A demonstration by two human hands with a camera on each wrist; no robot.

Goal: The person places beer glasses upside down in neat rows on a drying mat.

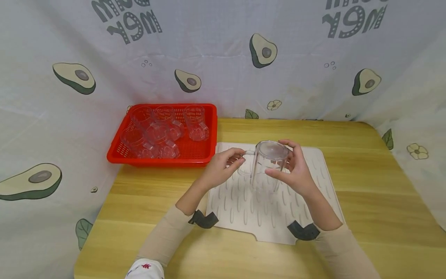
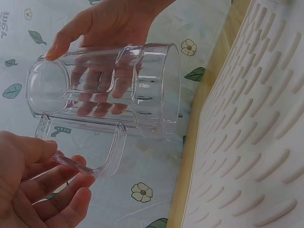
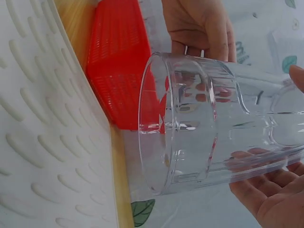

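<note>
A clear mug [image 1: 271, 150] is held upside down above the white ridged mat [image 1: 237, 209], its base up and its open rim [image 3: 154, 123] facing the mat. My left hand [image 1: 223, 166] pinches the mug's handle [image 2: 111, 159] between thumb and fingers, on the mug's left side. Around the mug's body near the base, my right hand [image 1: 297, 172] grips from the right, thumb in front and fingers behind. The right hand's fingers show through the transparent wall in the left wrist view.
At the back left stands a red plastic basket [image 1: 163, 162] with several clear mugs [image 1: 158, 133] inside. The mat lies on a wooden table [image 1: 376, 186]. A pale curtain [image 1: 223, 50] printed with avocados hangs behind and at both sides.
</note>
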